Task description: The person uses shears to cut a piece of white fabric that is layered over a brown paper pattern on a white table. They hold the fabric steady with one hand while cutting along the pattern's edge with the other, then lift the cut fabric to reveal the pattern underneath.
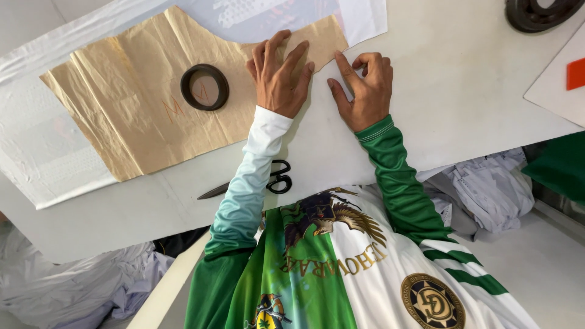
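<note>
A brown paper pattern piece [140, 116] lies on white fabric [36, 152] spread over the white table [463, 91]. My left hand [280, 76], in a white-to-teal sleeve, presses flat on the paper's right end with fingers spread. My right hand [362, 88], in a green sleeve, rests just right of the paper. Its index finger and thumb are stretched toward the paper's tip and the other fingers are curled. It holds nothing that I can see. A dark ring [205, 87] sits on the paper as a weight. Black-handled scissors [277, 180] lie near the table's front edge, partly under my left forearm.
A second dark ring [536, 12] lies at the top right corner. A white sheet with an orange piece [575, 73] is at the right edge. Heaps of white cloth lie below the table at the right [487, 189] and the left [79, 286]. Green cloth [563, 164] is at the right.
</note>
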